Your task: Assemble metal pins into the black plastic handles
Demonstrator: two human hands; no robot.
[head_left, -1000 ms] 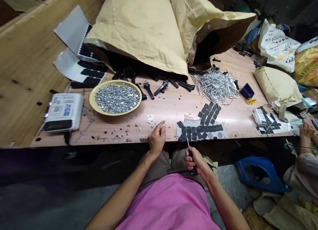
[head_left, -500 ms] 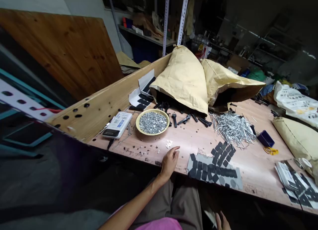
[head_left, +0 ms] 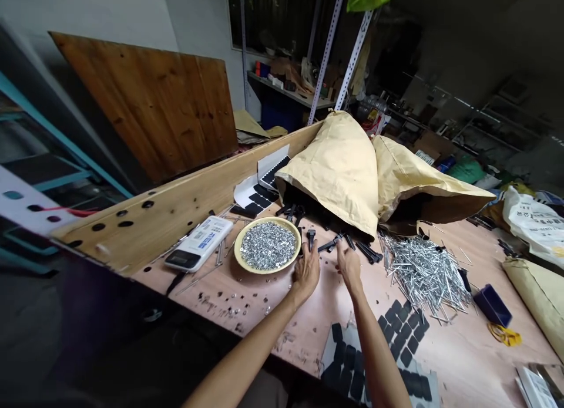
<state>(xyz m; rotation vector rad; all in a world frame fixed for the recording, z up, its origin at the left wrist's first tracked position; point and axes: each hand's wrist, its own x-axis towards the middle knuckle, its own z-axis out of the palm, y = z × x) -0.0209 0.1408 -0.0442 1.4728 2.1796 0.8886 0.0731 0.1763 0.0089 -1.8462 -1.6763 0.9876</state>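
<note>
My left hand (head_left: pixel 307 271) is just right of a yellow bowl (head_left: pixel 238 252) heaped with small shiny metal nuts (head_left: pixel 268 243). Its fingers close around the lower end of an upright-lying black plastic part (head_left: pixel 311 236) with a wider head. Beside it, my right hand (head_left: pixel 350 266) has its fingers curled at the end of another black plastic part (head_left: pixel 326 245), which lies slantwise on the table. The fingertips partly cover both parts. More black parts (head_left: pixel 369 252) lie to the right of my right hand.
Two large paper sacks (head_left: pixel 332 167) lie open-mouthed behind my hands. A pile of metal rods (head_left: pixel 429 273) is at right, near a dark blue box (head_left: pixel 493 305). Black pads on a grey sheet (head_left: pixel 328 352) lie in front; a digital scale (head_left: pixel 200 243) is left of the bowl.
My left hand has moved forward from the table's front edge to a black part. My right hand has risen from below the table to the other part. The view has shifted.
</note>
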